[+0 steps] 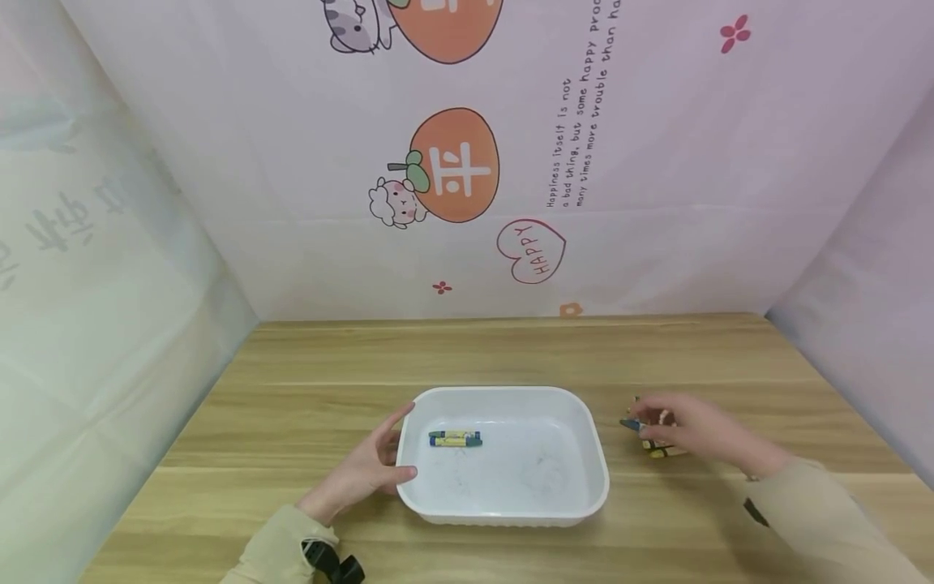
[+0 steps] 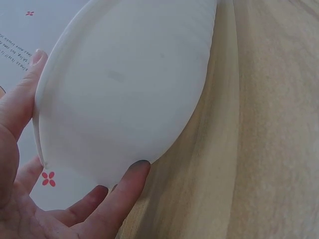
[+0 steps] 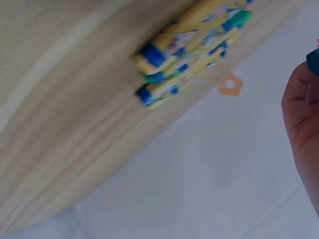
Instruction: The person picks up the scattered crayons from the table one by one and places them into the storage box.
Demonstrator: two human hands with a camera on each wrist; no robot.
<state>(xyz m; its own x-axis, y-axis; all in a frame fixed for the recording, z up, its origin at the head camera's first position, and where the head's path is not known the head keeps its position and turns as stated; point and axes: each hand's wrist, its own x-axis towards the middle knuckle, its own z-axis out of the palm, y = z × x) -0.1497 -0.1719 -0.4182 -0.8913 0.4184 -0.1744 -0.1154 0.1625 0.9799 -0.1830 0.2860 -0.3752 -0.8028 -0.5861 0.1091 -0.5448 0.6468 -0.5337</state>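
Observation:
A white plastic tray stands on the table with two yellow-wrapped crayons lying side by side in its left half. My left hand holds the tray by its left end, thumb over the rim. In the left wrist view, the fingertips press against the outer wall. Right of the tray, my right hand pinches a dark green crayon between thumb and fingers, its tip pointing left. Beneath that hand lies a small pile of crayons, partly hidden by it; the right wrist view shows these yellow-wrapped crayons blurred.
The wooden table runs back to a printed white cloth hanging behind it. More white cloth hangs at the left and right sides. A strip of table lies between the tray and the crayon pile.

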